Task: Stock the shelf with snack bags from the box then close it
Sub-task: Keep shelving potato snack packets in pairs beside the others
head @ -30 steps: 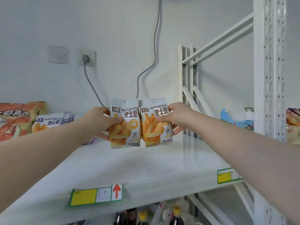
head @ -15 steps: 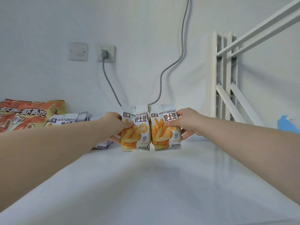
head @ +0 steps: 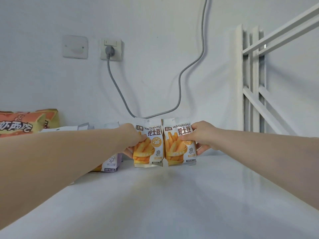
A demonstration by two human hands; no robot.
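Now my left hand (head: 133, 138) grips one upright fries bag (head: 148, 143) and my right hand (head: 201, 137) grips its twin (head: 179, 142), edges touching on the white shelf (head: 172, 195).

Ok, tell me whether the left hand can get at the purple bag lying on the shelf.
Probably, but not freely: the left hand is gripping the left fries bag. The purple bag lies on the shelf beside that wrist, nothing between them, so it seems reachable once the hand lets go.
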